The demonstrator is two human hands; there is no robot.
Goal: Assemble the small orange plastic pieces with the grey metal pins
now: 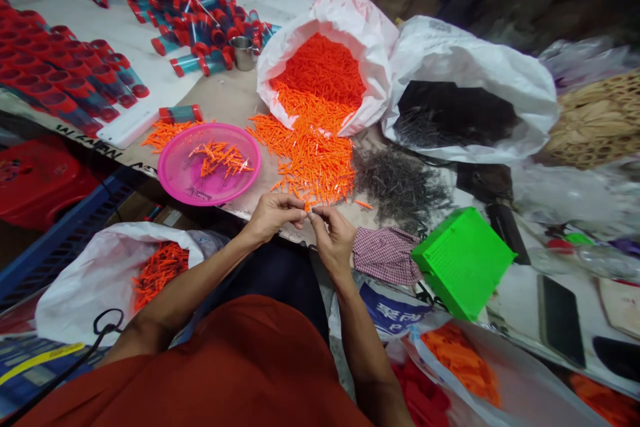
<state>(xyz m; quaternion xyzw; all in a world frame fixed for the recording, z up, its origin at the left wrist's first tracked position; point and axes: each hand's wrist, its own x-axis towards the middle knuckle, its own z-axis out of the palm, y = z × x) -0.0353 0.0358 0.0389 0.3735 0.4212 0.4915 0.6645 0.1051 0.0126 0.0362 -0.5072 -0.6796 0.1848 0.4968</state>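
Seen from a head-worn camera, a person in a rust-red shirt (185,373) works at a cluttered table (235,97), the left hand (273,217) and right hand (333,235) each closed in a pinch, their fingertips (311,213) meeting just over the table's edge. Whatever they grip is tiny and mostly hidden by the fingers.

Directly ahead of the hands, a loose heap of slender orange plastic pieces (313,160) spills from a white woven sack (373,73). Ahead and to the left of the left hand, a round pink plastic basket (173,177) holds a smaller cluster of the same pieces. Ahead of the right hand lies a pile of thin dark metal pins (400,187), beside a white plastic sack of similar dark pins (465,53).

Just right of the right hand sit a red-and-white checked cloth (385,255) and a tilted, bright green perforated plastic crate (463,260). Below the left forearm, a white sack of orange pieces (85,293) is partly blocked by the arm.

Clear tubes with red ends (100,73) and a steel mug (243,53) stand farther off. Dark lettering along the table edge is skewed and cut off, and white characters on a blue printed bag (395,310) cannot be read.
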